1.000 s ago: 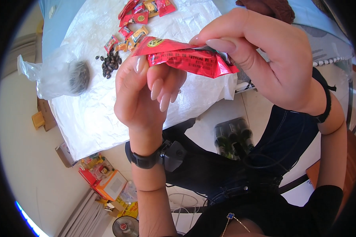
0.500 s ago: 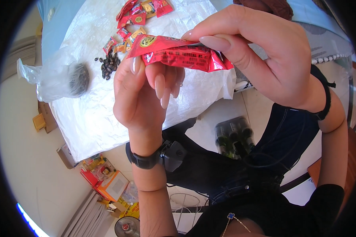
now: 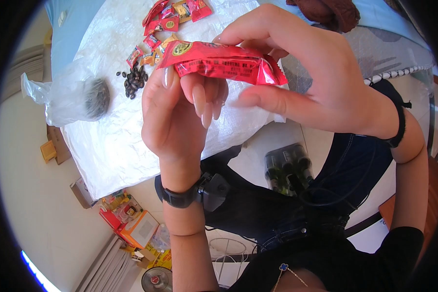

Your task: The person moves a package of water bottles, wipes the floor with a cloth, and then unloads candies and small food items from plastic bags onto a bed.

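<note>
A shiny red wrapped packet [image 3: 219,63] with a gold round emblem and dark print is held up above the white sheet. My left hand [image 3: 177,112] pinches its left end, thumb in front and the other fingers curled beneath. My right hand [image 3: 316,73] arches around the packet's right part with fingers apart. Its fingertips are at the packet's far upper edge, partly hidden behind it; whether they touch is unclear. The right thumb, slightly blurred, hangs off the wrapper below its lower edge.
Small red and gold wrapped sweets [image 3: 173,17] and a pile of dark beans [image 3: 135,81] lie on the white sheet [image 3: 117,146]. Left of them sits a clear plastic bag [image 3: 78,97] with dark contents. Bottles in plastic wrap [image 3: 288,168] stand on the floor.
My right thumb has let go of the wrapper's top edge and dropped below the packet. The right fingers have spread apart. The packet tilts slightly, and my left hand keeps its grip.
</note>
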`<act>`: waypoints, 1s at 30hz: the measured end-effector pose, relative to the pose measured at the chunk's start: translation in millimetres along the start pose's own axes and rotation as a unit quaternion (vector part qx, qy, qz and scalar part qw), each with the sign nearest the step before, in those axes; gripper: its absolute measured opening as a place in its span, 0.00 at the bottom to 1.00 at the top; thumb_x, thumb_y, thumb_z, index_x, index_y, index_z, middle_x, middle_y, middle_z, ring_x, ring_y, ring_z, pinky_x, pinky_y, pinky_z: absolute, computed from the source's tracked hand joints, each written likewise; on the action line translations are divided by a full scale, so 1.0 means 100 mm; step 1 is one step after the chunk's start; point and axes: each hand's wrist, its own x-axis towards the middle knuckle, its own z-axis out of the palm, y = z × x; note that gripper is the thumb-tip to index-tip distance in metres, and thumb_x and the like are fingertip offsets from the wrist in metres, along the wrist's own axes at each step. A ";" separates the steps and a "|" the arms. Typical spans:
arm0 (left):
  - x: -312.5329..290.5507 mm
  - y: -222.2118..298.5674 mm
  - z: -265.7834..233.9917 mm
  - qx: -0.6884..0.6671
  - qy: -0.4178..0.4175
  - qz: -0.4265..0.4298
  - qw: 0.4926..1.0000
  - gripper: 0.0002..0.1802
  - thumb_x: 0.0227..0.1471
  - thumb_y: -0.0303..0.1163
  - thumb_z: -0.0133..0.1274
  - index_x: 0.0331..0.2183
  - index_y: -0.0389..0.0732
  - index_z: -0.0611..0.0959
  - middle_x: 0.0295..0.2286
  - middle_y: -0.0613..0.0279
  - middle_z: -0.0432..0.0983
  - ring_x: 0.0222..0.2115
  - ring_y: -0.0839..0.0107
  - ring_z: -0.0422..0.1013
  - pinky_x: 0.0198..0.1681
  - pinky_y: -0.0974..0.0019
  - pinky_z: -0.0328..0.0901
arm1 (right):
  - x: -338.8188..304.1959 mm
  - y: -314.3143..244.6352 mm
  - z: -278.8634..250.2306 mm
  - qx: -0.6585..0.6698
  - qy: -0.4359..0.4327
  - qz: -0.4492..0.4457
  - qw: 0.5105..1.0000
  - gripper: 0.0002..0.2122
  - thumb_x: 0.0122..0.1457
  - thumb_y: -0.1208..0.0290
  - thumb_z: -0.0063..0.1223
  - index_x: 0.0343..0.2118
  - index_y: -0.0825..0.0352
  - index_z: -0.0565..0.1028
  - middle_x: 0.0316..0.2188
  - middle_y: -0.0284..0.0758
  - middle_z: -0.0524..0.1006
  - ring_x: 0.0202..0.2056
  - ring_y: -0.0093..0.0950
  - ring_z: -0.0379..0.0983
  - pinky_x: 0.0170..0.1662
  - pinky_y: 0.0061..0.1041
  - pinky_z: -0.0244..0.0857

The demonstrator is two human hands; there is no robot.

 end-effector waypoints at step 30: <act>-0.06 0.17 0.03 0.087 -0.057 -0.015 0.994 0.19 0.43 0.39 0.37 0.11 0.37 0.66 0.07 0.64 0.60 0.10 0.78 0.54 0.14 0.77 0.48 | 0.02 -0.02 0.01 0.045 -0.016 0.004 0.999 0.11 0.53 0.72 0.44 0.38 0.72 0.68 0.27 0.35 0.71 0.25 0.19 0.68 0.29 0.15 0.60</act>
